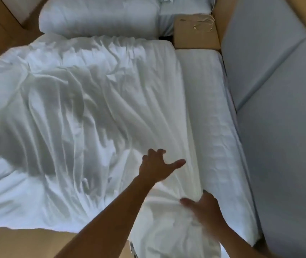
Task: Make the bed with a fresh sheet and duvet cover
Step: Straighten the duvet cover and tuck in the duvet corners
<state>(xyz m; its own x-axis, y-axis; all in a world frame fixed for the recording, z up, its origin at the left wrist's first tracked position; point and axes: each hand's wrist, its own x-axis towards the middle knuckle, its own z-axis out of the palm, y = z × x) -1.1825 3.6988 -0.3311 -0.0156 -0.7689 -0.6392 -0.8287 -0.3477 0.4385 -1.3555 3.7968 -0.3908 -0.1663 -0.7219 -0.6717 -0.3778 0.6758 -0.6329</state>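
Pressing spread left fingers (177,162) onto the duvet (92,86), lying lengthwise ahead, while pinching its nearer right edge with right fingers (186,201).

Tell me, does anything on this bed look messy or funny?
Yes. The white duvet is crumpled, with deep creases across its middle. It lies off to one side, so a strip of sheet shows bare on the right. The left hand presses on it; the right hand holds its edge.
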